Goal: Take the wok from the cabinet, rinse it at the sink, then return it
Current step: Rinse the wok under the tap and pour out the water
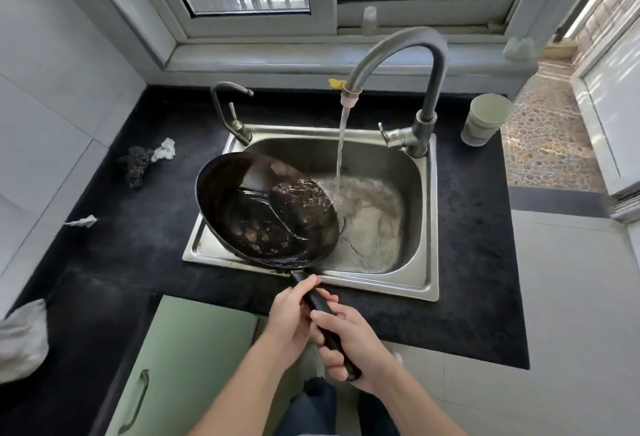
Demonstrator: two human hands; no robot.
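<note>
Gripping tilted wok (266, 207), left hand (292, 316) and right hand (351, 342), sink (430, 227) below, cup (485, 120) near tap (398, 49)

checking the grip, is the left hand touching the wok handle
Touching: the head view shows the left hand curled round the wok handle, its thumb lying across the top.

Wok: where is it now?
Head view: the wok tilts over the left of the sink, just left of the water stream, its handle gripped by the left hand and right hand.
</note>
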